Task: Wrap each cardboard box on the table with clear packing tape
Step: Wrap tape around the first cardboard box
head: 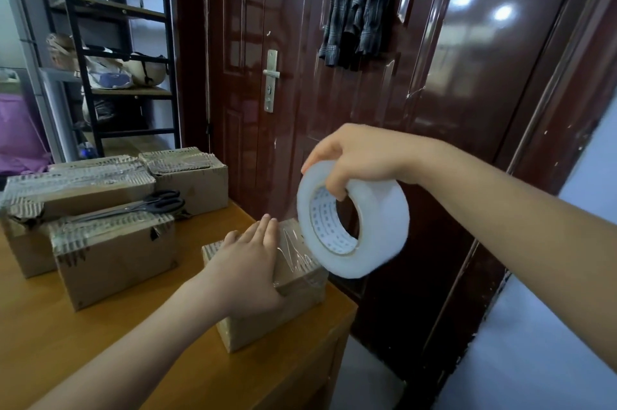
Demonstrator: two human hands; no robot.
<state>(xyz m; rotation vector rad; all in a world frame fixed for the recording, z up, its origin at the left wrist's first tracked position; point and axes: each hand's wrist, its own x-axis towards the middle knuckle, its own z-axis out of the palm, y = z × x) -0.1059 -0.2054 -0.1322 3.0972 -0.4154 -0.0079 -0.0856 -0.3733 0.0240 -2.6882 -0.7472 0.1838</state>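
Note:
A small cardboard box point(293, 302) stands near the right edge of the wooden table point(100, 326). My left hand point(247, 269) lies on its top, fingers straight and thumb down the near side. My right hand point(354, 156) grips a large roll of clear packing tape point(364, 232), fingers hooked through its core, held just above and right of the box. A wrinkled strip of tape point(293, 252) runs from the roll over the box's top.
Several more cardboard boxes point(113, 256) sit at the table's left and back, black scissors point(147, 204) lying on one of them. A dark red door point(334, 75) stands close behind the table. A black shelf rack point(110, 42) is at the far left.

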